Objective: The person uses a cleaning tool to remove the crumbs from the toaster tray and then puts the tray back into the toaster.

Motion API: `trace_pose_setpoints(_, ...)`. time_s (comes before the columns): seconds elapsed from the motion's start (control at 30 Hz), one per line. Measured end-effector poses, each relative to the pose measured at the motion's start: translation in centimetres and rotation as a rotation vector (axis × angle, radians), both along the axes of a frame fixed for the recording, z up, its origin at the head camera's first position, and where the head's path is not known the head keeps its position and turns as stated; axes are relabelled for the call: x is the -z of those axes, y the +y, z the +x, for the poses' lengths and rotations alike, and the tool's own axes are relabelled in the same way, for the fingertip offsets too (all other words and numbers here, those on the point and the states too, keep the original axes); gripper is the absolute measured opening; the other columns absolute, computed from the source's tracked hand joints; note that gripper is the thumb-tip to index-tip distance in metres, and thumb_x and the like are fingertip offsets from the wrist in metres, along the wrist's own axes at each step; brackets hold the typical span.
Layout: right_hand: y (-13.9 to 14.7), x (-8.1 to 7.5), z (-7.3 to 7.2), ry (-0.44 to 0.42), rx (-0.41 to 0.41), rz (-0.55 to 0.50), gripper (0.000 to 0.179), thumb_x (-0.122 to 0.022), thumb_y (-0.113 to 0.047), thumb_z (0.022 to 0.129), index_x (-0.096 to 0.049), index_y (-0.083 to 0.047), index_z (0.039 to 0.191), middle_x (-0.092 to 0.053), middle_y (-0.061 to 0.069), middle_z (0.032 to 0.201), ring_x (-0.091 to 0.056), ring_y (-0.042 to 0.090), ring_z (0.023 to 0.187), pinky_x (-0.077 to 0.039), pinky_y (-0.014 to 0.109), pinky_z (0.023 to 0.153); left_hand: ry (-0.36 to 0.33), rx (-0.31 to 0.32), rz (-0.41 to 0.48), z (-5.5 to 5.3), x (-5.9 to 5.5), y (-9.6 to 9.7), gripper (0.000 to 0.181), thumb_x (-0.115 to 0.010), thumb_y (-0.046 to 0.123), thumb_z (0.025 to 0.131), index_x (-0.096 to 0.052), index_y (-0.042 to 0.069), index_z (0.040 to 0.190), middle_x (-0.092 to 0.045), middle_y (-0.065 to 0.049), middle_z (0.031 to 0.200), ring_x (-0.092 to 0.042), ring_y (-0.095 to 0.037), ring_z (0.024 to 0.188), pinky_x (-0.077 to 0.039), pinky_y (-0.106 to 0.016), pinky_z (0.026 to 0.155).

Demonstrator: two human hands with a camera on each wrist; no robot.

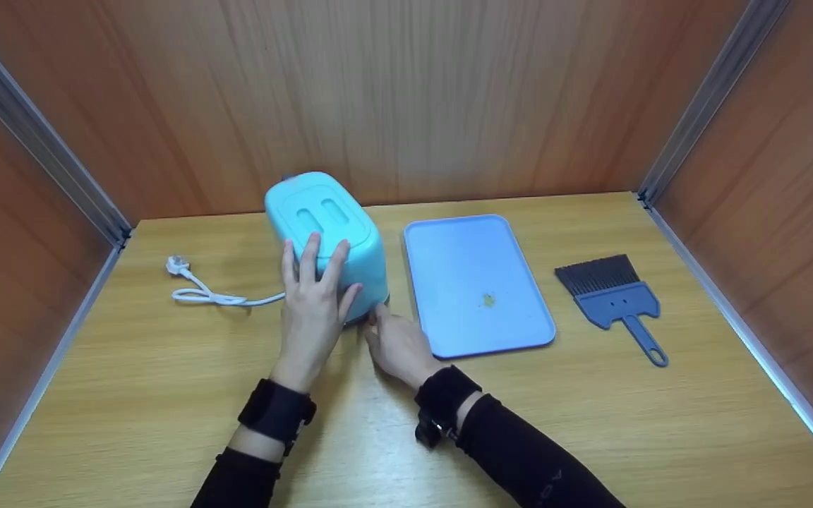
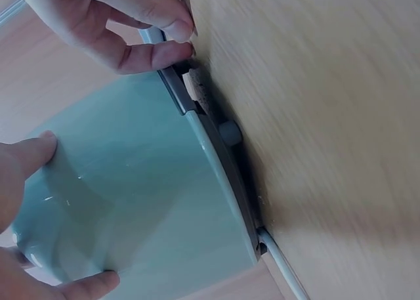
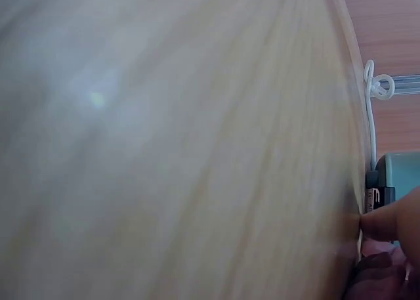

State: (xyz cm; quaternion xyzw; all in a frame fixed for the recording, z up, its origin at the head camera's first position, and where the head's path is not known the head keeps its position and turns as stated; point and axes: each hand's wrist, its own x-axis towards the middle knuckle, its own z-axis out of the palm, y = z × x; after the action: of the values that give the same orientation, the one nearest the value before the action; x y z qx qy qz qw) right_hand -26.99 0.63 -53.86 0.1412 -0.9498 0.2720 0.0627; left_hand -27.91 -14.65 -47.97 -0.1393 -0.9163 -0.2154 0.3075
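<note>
A turquoise toaster (image 1: 368, 264) with two slot shapes on top stands left of centre. My left hand (image 1: 311, 310) rests on its near top edge and side, fingers spread and straight. Low at the near right corner, my right hand (image 1: 399, 346) has its thumb and finger pinched together at a dark strip (image 2: 174, 90) along the toaster's base. Beside those fingertips a gap shows in the black base, with a pale piece (image 2: 191, 85) inside it. In the right wrist view the thumb (image 3: 380, 224) is right at the base; what lies between the fingertips is mostly hidden.
A light blue tray (image 1: 463, 264) with a few yellowish crumbs (image 1: 489, 300) lies right of the toaster. Farther right is a blue-grey brush (image 1: 618, 303). The white power cord (image 1: 219, 298) lies looped at left, ending in a plug (image 1: 177, 265). Wooden panels enclose the table.
</note>
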Motion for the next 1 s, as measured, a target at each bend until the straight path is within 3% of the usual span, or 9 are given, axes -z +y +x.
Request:
trace_pose_setpoints(0.1,0.2,-0.1,0.0,-0.001,-0.014,-0.013,0.017,-0.071,-0.018,0.101,-0.062,-0.01,0.112,-0.074,0.014,0.088,-0.075,0.035,0.086,-0.06,0.049,0.071,0.008,0.001,-0.01,-0.2,0.1,0.0,0.065,-0.08,0.034,0.099,-0.054,0.021,0.156,-0.039,-0.026,0.167,-0.024,-0.061,0.157,-0.044,-0.074,0.115)
trace_pose_setpoints(0.17,0.4,0.6,-0.5,0.012,-0.036,-0.018,0.017,-0.07,-0.019,0.1,-0.062,-0.011,0.113,-0.071,0.009,0.084,-0.073,0.03,0.081,-0.058,0.045,0.067,0.002,-0.002,-0.026,-0.3,0.2,0.0,0.066,-0.079,0.035,0.099,-0.051,0.022,0.158,-0.037,-0.025,0.168,-0.024,-0.061,0.157,-0.042,-0.074,0.117)
trace_pose_setpoints(0.27,0.8,0.1,-0.8,-0.056,-0.083,-0.033,0.015,-0.069,-0.02,0.101,-0.064,-0.011,0.112,-0.068,0.005,0.083,-0.067,0.024,0.077,-0.054,0.041,0.066,-0.017,-0.008,-0.049,-0.5,0.2,-0.2,0.067,-0.076,0.037,0.101,-0.048,0.024,0.16,-0.034,-0.024,0.17,-0.022,-0.059,0.159,-0.037,-0.074,0.122)
trace_pose_setpoints(0.4,1.7,-1.7,-0.6,-0.19,-0.129,-0.034,0.014,-0.068,-0.022,0.104,-0.072,-0.009,0.105,-0.073,0.004,0.088,-0.066,0.02,0.077,-0.056,0.037,0.07,-0.056,-0.011,-0.052,-0.6,0.0,-0.4,0.066,-0.071,0.043,0.104,-0.045,0.028,0.163,-0.029,-0.023,0.173,-0.018,-0.057,0.161,-0.032,-0.074,0.124)
trace_pose_setpoints(0.53,2.9,-2.7,-0.6,-0.204,-0.161,-0.012,0.027,-0.065,-0.027,0.108,-0.079,-0.008,0.094,-0.078,0.005,0.085,-0.066,0.014,0.07,-0.057,0.033,0.07,-0.059,-0.006,-0.029,-0.6,-0.5,-0.6,0.058,-0.065,0.045,0.107,-0.05,0.031,0.16,-0.032,-0.022,0.173,-0.021,-0.055,0.162,-0.028,-0.078,0.124)
trace_pose_setpoints(0.67,4.1,-4.0,-0.9,-0.233,-0.175,-0.043,0.039,-0.059,-0.029,0.111,-0.08,-0.006,0.088,-0.078,0.008,0.08,-0.058,0.01,0.059,-0.051,0.028,0.06,-0.026,0.005,-0.014,-0.9,-1.3,-0.9,0.044,-0.062,0.04,0.109,-0.062,0.027,0.152,-0.039,-0.02,0.171,-0.024,-0.049,0.163,-0.023,-0.079,0.125)
trace_pose_setpoints(0.77,5.0,-5.0,-1.3,-0.268,-0.173,-0.064,0.041,-0.052,-0.027,0.114,-0.078,-0.005,0.092,-0.076,0.007,0.079,-0.055,0.008,0.056,-0.048,0.026,0.057,-0.037,0.014,-0.027,-1.3,-1.9,-1.2,0.04,-0.06,0.033,0.111,-0.065,0.022,0.149,-0.039,-0.018,0.172,-0.022,-0.046,0.165,-0.019,-0.077,0.128)
trace_pose_setpoints(1.0,8.0,-7.2,-2.4,-0.3,-0.141,-0.087,0.028,-0.044,-0.014,0.113,-0.07,-0.006,0.121,-0.072,0.006,0.08,-0.065,0.012,0.057,-0.051,0.026,0.057,-0.135,0.018,-0.068,-2.1,-2.3,-2.3,0.047,-0.05,0.014,0.112,-0.055,0.02,0.158,-0.03,-0.018,0.176,-0.018,-0.043,0.167,-0.015,-0.076,0.13)
